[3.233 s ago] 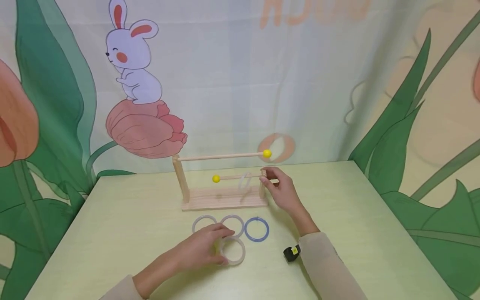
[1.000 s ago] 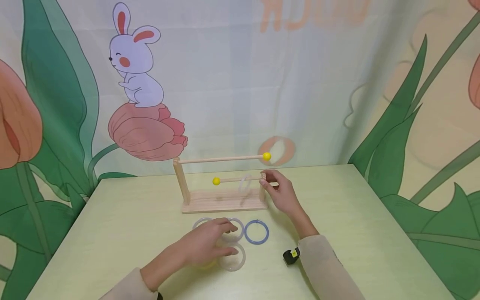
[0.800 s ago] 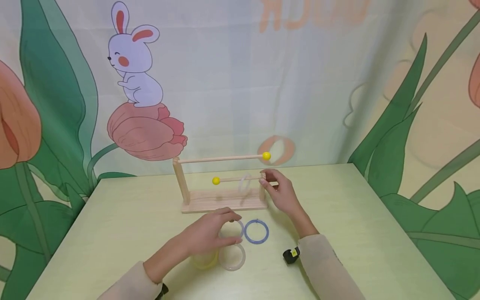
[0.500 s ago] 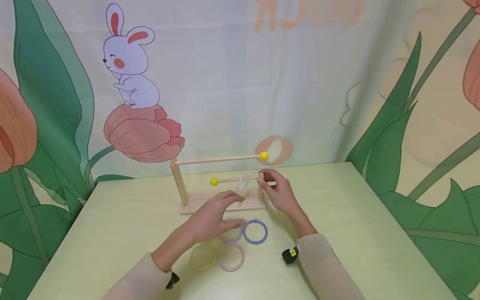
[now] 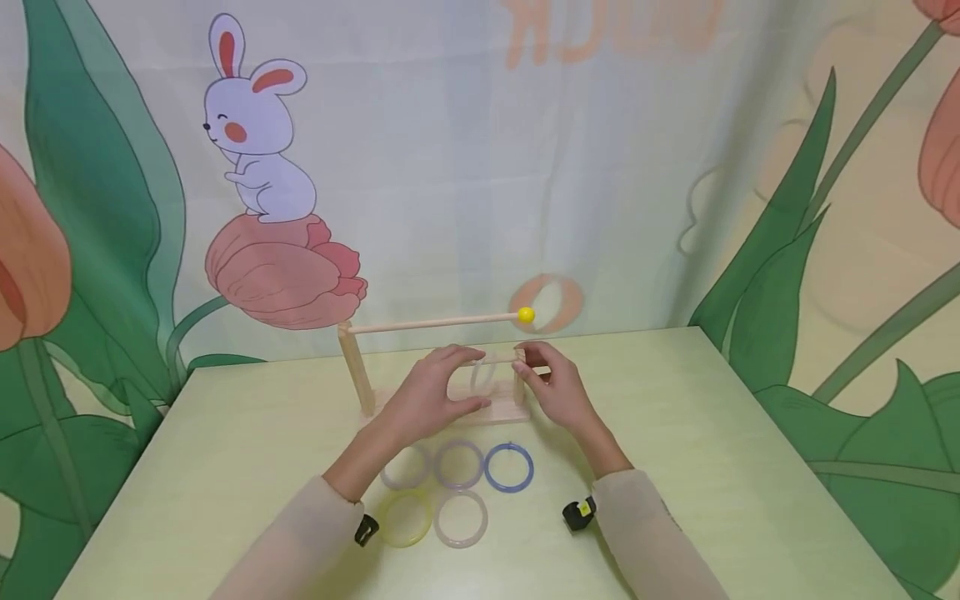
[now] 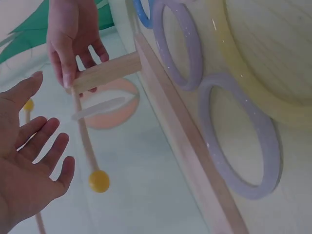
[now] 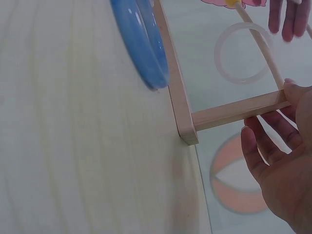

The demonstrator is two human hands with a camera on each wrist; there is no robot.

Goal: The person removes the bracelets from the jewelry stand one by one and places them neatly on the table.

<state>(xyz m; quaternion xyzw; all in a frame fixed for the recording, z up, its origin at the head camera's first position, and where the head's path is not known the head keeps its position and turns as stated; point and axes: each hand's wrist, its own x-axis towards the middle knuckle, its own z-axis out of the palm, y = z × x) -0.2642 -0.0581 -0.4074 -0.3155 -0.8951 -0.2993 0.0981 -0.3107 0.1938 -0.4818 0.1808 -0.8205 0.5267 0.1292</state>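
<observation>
My right hand (image 5: 558,387) pinches the top of the short wooden post (image 7: 239,112) of a ring-stacking rack, thumb on one side and fingers on the other. From that post runs a lower rod (image 7: 268,56) tipped with a yellow ball (image 6: 99,181). A translucent whitish ring (image 7: 218,53) hangs on this rod. Around the rod's ball end my left hand (image 5: 431,392) is spread, thumb and fingers apart, with a gap to the ring in the left wrist view. In the head view it hides the ball and part of the wooden base (image 5: 510,412).
On the table in front of the rack lie a blue ring (image 5: 509,489), a purple ring (image 5: 459,487), a yellow ring (image 5: 405,544) and two pale ones. The rack's taller post (image 5: 356,371) carries an upper rod (image 5: 435,322) with a yellow ball. A patterned curtain hangs behind.
My left hand has risen from the rings on the table and moved forward to the lower rod, uncovering the yellow and pale rings. The right hand stays at the short post.
</observation>
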